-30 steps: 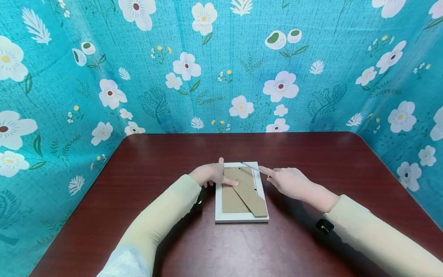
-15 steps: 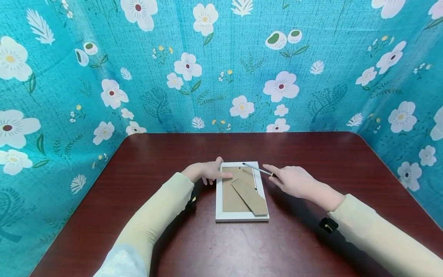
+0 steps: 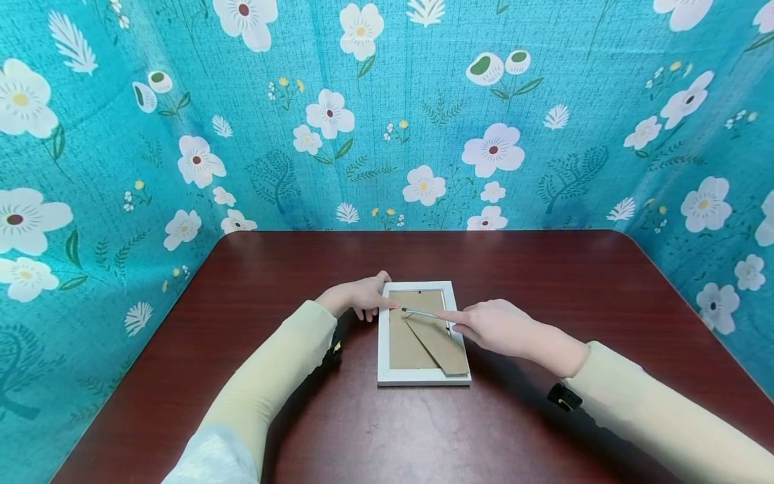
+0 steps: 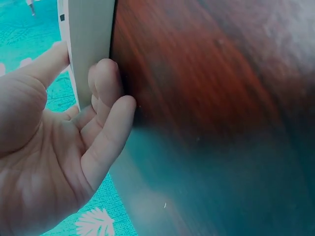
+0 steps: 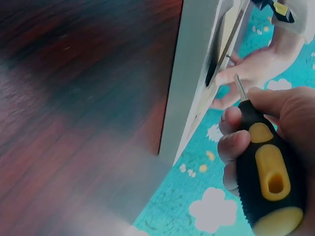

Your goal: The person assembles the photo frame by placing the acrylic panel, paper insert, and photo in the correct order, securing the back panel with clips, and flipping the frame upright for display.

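A white picture frame (image 3: 383,343) lies face down, its brown backing board (image 3: 404,349) and slanted easel leg (image 3: 444,349) uppermost. My left hand (image 3: 361,296) holds the frame's left side, thumb on top near the board's edge. In the left wrist view, its other fingers (image 4: 108,81) curl against the frame's side wall. My right hand (image 3: 498,327) grips a screwdriver with a black and yellow handle (image 5: 275,167). The screwdriver's shaft (image 3: 420,312) extends leftward over the board, its tip close to my left thumb. Whether the tip touches anything, I cannot tell.
The frame rests mid-way across a dark red-brown table (image 3: 290,269). Small black tabs (image 3: 448,329) show along the frame's inner edge. A blue flowered cloth (image 3: 387,134) hangs behind the table and along both sides.
The screwdriver tip has moved from the frame's top right corner to the left, toward my left thumb. My left thumb has drawn back from the board toward the frame's left edge.
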`<state>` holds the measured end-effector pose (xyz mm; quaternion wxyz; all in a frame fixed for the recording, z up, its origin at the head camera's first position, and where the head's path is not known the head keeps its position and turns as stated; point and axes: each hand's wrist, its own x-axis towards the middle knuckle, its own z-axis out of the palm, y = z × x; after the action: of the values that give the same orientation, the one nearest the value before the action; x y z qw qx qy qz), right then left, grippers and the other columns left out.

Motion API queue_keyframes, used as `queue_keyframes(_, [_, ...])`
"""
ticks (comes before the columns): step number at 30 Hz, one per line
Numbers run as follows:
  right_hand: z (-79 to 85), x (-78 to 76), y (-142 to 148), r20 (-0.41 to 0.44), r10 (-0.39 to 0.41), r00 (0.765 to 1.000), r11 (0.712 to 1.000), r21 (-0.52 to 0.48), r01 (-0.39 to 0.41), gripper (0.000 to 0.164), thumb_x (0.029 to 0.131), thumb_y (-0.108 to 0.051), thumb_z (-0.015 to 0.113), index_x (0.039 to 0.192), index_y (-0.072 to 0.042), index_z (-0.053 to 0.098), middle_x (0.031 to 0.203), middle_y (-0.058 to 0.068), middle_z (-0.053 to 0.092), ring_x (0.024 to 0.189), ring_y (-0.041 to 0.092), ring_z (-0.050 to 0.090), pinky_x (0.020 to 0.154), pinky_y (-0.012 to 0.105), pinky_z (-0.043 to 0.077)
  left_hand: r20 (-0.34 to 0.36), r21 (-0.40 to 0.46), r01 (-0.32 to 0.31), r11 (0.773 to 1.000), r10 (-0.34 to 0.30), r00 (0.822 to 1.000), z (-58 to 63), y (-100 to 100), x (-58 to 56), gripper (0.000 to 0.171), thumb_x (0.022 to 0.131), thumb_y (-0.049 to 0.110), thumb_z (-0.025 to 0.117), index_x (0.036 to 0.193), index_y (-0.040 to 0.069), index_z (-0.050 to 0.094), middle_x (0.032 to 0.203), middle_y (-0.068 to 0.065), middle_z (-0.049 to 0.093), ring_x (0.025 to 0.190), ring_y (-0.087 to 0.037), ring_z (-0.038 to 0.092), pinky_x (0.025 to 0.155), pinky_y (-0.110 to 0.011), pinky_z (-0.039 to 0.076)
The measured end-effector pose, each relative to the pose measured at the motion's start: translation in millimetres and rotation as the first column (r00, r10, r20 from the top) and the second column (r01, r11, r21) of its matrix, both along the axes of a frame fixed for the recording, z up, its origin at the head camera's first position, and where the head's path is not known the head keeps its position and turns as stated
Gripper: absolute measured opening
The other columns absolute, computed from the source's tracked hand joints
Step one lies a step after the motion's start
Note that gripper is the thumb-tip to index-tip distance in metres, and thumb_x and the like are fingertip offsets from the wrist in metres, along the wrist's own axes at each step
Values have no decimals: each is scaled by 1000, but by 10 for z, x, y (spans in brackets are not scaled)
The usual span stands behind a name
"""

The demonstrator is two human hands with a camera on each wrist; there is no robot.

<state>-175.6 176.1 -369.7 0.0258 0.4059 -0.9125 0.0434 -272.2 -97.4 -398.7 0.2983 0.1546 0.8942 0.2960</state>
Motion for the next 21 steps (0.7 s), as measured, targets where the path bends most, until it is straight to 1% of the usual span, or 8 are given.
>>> queue_keyframes(4, [12, -21, -104, -86, 77, 993, 996, 43, -74, 39, 91, -20, 69, 130, -21, 64, 52, -12, 38, 45, 4, 32, 43, 21, 31, 0, 5, -5, 1000, 5, 1000, 0, -2, -5, 59, 96, 34, 63, 136, 9, 29, 71, -12, 58, 54, -19, 59, 50, -29, 49])
queue_keyframes(7, [45, -56, -174, -115, 106, 988, 993, 65, -99, 37, 91, -20, 69, 128, -21, 66, 50, -10, 36, 45, 4, 27, 41, 21, 27, 4, 7, -10, 1000, 10, 1000, -4, 2, -5, 57, 96, 33, 63, 134, 8, 29, 71, -13, 58, 54, -19, 59, 49, -29, 48])
queue_keyframes(9, [78, -78, -215, -100, 112, 989, 992, 72, -105, 36, 90, -19, 70, 126, -20, 67, 50, -10, 37, 45, 4, 26, 41, 21, 26, 6, 5, -11, 1000, 11, 1000, -3, 6, 0, 56, 96, 32, 63, 133, 8, 29, 70, -12, 58, 53, -19, 59, 49, -28, 48])
queue_keyframes(11, [111, -95, -250, -63, 105, 992, 992, 74, -100, 35, 90, -19, 71, 125, -18, 68, 49, -10, 37, 46, 5, 25, 41, 21, 25, 7, 2, -11, 1000, 11, 1000, -2, 12, 3, 55, 96, 32, 63, 133, 9, 29, 70, -12, 57, 54, -19, 59, 49, -29, 48])
queue_keyframes(16, [176, -114, -321, -7, 85, 996, 991, 100, -83, 32, 90, -19, 71, 122, -17, 70, 48, -10, 39, 46, 6, 25, 41, 21, 26, 9, -3, -10, 1000, 10, 1000, 6, 16, 18, 55, 96, 32, 62, 133, 9, 29, 70, -11, 57, 54, -19, 58, 50, -29, 48])
queue_keyframes(21, [242, -118, -377, 29, 55, 998, 991, 122, -58, 28, 89, -17, 71, 118, -18, 73, 49, -11, 41, 46, 5, 31, 42, 22, 30, 11, -5, -4, 1000, 5, 1000, 12, 24, 22, 56, 97, 31, 61, 136, 9, 27, 70, -11, 56, 55, -19, 57, 52, -30, 48])
